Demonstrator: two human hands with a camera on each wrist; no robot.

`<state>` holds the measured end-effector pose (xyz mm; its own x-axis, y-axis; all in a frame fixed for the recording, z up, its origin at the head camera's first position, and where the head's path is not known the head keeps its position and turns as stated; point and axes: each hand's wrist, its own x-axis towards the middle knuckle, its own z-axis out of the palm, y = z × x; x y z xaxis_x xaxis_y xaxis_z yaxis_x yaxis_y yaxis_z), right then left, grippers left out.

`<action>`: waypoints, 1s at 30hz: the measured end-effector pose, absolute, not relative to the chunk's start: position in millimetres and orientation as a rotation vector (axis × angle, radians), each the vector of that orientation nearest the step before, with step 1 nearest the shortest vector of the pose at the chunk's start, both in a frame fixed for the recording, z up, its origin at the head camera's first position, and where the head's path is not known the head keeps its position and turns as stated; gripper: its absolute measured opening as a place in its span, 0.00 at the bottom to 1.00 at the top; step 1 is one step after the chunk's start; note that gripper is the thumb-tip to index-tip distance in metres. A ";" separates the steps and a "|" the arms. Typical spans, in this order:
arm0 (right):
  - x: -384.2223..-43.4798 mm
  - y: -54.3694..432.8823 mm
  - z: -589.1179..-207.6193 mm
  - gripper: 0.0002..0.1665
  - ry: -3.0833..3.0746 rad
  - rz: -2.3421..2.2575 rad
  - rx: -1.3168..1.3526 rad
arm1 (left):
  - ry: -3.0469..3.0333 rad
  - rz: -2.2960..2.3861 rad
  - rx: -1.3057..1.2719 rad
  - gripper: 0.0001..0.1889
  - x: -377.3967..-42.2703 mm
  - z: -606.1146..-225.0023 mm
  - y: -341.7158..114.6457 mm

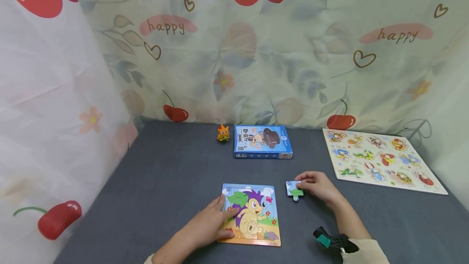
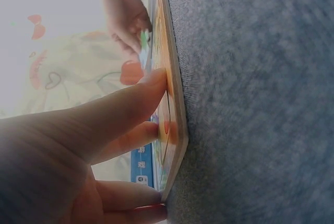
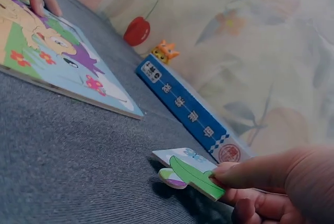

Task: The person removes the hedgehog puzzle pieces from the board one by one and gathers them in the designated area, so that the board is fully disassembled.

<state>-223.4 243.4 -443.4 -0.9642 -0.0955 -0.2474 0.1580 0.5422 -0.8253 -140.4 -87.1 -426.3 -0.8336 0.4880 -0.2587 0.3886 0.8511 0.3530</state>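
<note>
Puzzle piece point(image 1: 291, 189) has tabletop point(image 1: 183, 162) between it and hedgehog puzzle's point(image 1: 253, 215) right edge.

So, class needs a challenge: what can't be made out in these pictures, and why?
Head view: part of the puzzle's left side, under the left hand.
Head view: the puzzle piece's right edge, behind the right hand.
Head view: the box's smallest lettering, too small.
Right wrist view: the puzzle's remainder, cut off by the left edge.

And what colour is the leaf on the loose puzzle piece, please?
The leaf is green, showing best in the right wrist view.
</note>
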 end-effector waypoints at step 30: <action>-220.8 239.1 -458.8 0.13 2.762 -1.243 -0.049 | 2.674 0.412 0.622 0.30 -140.0 -425.8 -87.0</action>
